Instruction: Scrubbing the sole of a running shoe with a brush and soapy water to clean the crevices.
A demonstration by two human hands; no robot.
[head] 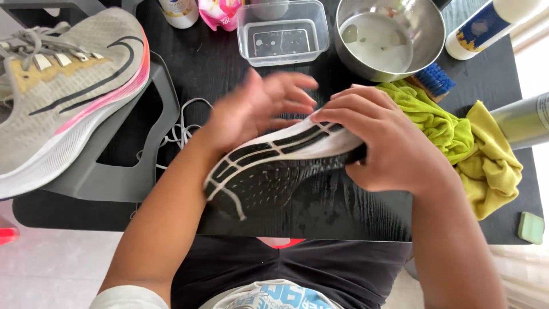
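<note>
A running shoe (269, 166) lies on its side above the black table, its black and white sole facing me. My right hand (380, 146) grips the shoe's toe end, fingers curled over the sole's edge. Behind the shoe's upper side is my left hand (257, 106), blurred, fingers spread, with nothing visibly held in it. A second grey shoe with a pink and white sole (63, 86) rests on a grey stand (120, 171) at the left. Loose white laces (180, 129) lie beside the stand.
At the back stand a clear plastic tub (283, 34), a steel bowl with water (389, 37), a white bottle (486, 26) and a pink pouch (220, 12). A yellow-green cloth (469, 146), a blue brush (436, 79), a grey can (523, 120) and a green block (530, 227) lie right.
</note>
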